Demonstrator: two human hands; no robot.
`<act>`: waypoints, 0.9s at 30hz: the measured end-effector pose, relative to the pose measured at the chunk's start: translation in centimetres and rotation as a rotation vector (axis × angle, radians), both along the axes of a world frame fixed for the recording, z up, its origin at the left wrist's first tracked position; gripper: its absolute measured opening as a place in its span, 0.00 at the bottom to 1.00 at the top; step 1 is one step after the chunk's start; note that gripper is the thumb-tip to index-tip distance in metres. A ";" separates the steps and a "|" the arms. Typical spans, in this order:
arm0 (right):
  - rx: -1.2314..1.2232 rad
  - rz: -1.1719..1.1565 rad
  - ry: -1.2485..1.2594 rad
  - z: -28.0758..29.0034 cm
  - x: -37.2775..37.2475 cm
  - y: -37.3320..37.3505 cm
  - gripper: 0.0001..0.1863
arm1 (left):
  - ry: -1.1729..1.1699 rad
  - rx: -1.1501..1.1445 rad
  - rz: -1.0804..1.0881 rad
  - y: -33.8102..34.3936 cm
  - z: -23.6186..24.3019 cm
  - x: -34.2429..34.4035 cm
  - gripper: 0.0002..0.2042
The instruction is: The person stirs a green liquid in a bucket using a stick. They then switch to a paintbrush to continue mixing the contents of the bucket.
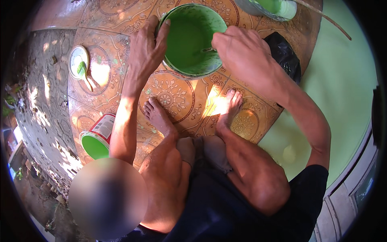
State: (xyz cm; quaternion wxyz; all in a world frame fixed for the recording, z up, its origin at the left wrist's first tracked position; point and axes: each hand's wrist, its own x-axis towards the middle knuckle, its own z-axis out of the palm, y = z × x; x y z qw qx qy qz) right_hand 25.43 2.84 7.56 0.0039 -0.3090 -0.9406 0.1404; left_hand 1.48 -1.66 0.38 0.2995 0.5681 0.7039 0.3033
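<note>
A round bucket (195, 75) of green paint stands on the tiled floor in front of my feet. My left hand (150, 42) is closed on its left rim, thumb at the top edge and fingers along the outer wall. Over the right rim, my right hand (242, 44) is closed in a fist around a thin stick-like tool (207, 49). Only a short piece of that tool shows above the paint; the rest is hidden by my fist and the green liquid.
A white lid (78, 60) with a green-smeared brush (82, 72) lies at left. Below it, a red-and-white paint can (100, 131) lies tipped, green inside. At upper right are another green-stained bucket (262, 10), a stick (326, 18), a black plastic bag (284, 56) and a pale green wall (338, 88).
</note>
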 end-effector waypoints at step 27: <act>0.141 -0.089 -0.047 -0.1 -0.4 0.4 0.06 | -1.000 -0.418 0.475 -10.9 -4.0 6.1 0.16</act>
